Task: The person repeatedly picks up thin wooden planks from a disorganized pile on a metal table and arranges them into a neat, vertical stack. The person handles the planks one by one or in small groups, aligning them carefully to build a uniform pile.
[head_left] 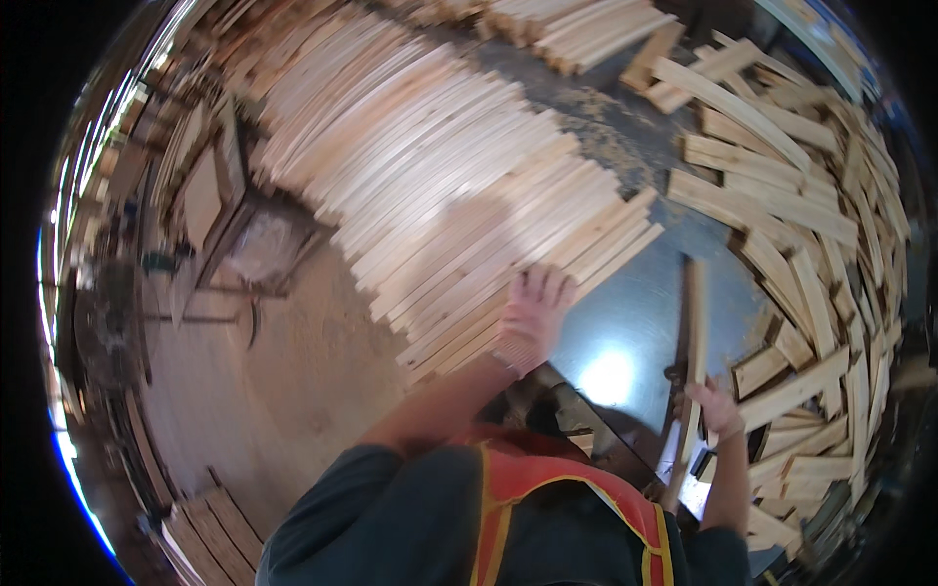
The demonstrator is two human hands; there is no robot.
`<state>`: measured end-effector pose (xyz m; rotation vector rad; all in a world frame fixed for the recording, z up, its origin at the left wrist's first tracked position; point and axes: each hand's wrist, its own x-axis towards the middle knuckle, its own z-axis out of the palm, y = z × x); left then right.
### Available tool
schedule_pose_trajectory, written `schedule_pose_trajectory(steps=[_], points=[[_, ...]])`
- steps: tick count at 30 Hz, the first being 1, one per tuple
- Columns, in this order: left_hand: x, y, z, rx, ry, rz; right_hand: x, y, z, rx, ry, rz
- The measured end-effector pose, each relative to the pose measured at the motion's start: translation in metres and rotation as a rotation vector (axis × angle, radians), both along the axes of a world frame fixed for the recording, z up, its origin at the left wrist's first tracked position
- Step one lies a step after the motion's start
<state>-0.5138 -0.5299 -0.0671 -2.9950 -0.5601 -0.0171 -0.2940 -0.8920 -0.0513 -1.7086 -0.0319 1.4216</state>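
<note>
My left hand (535, 311), in what looks like a pale glove with a ribbed cuff, lies with fingers stretched over the near right edge of a broad row of wooden slats (430, 186). The slats are pale and narrow, laid side by side with uneven ends. Over to the right, my right hand (715, 408) is closed round a long wooden board (697, 327), one side of it dark. That board stands apart from the row, above a shiny metal tabletop (625, 332). Part of its near end is hidden beside my body.
A jumbled heap of loose boards (801, 195) covers the right side. Another stack of slats (596, 29) lies at the far side, with sawdust (596, 107) nearby. To the left stand a small wooden table (220, 195) and, low down, a slatted wooden piece (215, 527).
</note>
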Motion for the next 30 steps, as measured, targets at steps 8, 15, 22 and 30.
schedule_pose_trajectory(steps=[8,15,22,30], points=[[-0.080,0.054,0.047,-0.299,-0.252,0.239,-0.080,0.065,-0.028,0.058,-0.315,-0.306],[-0.220,0.170,0.016,-0.767,-0.612,1.242,-0.164,0.246,-0.008,0.178,-0.228,-0.233],[-0.212,0.233,-0.027,-1.885,-1.419,1.295,-0.180,0.233,-0.043,0.153,-0.286,-0.509],[-0.273,0.116,-0.027,-2.130,-0.500,0.938,-0.151,0.225,-0.007,0.314,-0.426,-0.642]])
